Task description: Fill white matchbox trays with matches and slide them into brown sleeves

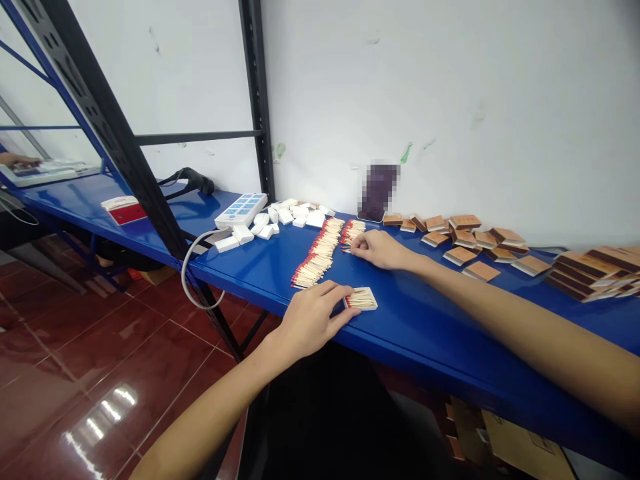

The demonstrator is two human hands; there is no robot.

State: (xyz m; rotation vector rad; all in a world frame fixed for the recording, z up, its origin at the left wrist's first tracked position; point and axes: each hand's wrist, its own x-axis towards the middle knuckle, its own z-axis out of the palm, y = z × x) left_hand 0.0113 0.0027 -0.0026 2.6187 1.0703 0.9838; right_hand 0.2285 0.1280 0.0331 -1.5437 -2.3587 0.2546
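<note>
My left hand [314,319] grips the end of a small white matchbox tray [373,305] between thumb and fingers near the table's front edge. Red-headed matches [359,298] lie side by side inside that tray. Behind it, my right hand [381,249] is closed in a pinch at the front of a short row of matches [353,230]; whatever is between the fingertips is too small to make out clearly. To the left runs a longer row of loose matches [320,253], red heads facing left.
White pieces like empty trays [285,215] lie heaped behind, beside a white power strip [241,211] with a cable. Orange-brown matchbox sleeves [463,238] are scattered at right, more stacked [590,272] beyond. A dark phone-like slab [379,192] leans on the wall. A black shelf post [113,127] rises left.
</note>
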